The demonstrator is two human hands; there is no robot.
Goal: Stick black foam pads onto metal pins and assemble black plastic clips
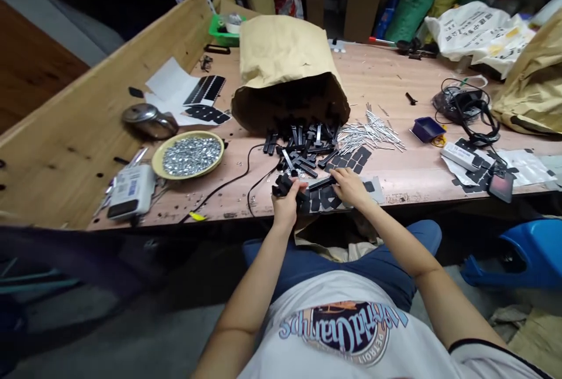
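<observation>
My left hand (286, 206) is closed around a black plastic part (284, 185) at the table's front edge. My right hand (350, 187) has its fingers closed on the end of a black bar-shaped piece (322, 184). Under both hands lies a sheet of black adhesive pads (322, 200), with another pad sheet (355, 159) just beyond. A heap of black plastic parts (307, 147), some with shiny metal strips, spills from the mouth of a brown paper sack (285, 45). Thin metal rods (369, 133) lie in a loose pile to its right.
At left stand a yellowish bowl (158, 163) of small metal pieces, a white device (132, 191) and a wooden side board (109, 92). Dark cables (219, 183) cross the front. A small purple box (428, 129), headband device (476, 112) and another paper sack (533, 92) are at right.
</observation>
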